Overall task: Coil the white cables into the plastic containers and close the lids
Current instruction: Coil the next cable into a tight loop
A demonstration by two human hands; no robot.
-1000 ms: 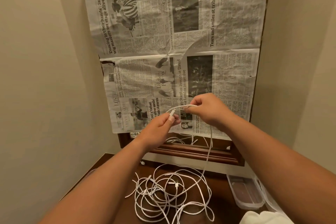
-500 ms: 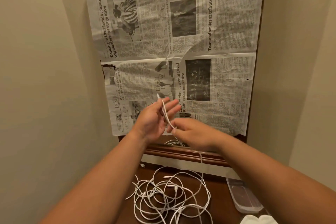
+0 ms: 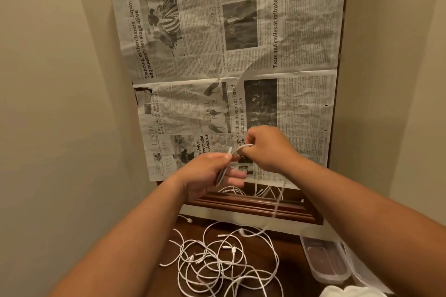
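Observation:
I hold one white cable (image 3: 277,202) up in front of me with both hands. My left hand (image 3: 210,173) pinches a small loop of it between thumb and fingers. My right hand (image 3: 268,147) grips the cable just to the right, fingers curled, and the cable's long tail hangs blurred from there down to the table. A tangle of several white cables (image 3: 222,260) lies on the dark wooden table (image 3: 289,258) below. An open clear plastic container (image 3: 323,258) sits at the right of the table with its lid beside it.
Newspaper sheets (image 3: 241,55) cover a wood-framed mirror (image 3: 253,207) standing at the back of the table. Beige walls close in on the left and right. A white cloth (image 3: 347,292) lies at the bottom right corner.
My right hand rose from below my left hand to above and right of it, carrying the cable round. My left hand turned from open fingers to a pinch on the loop.

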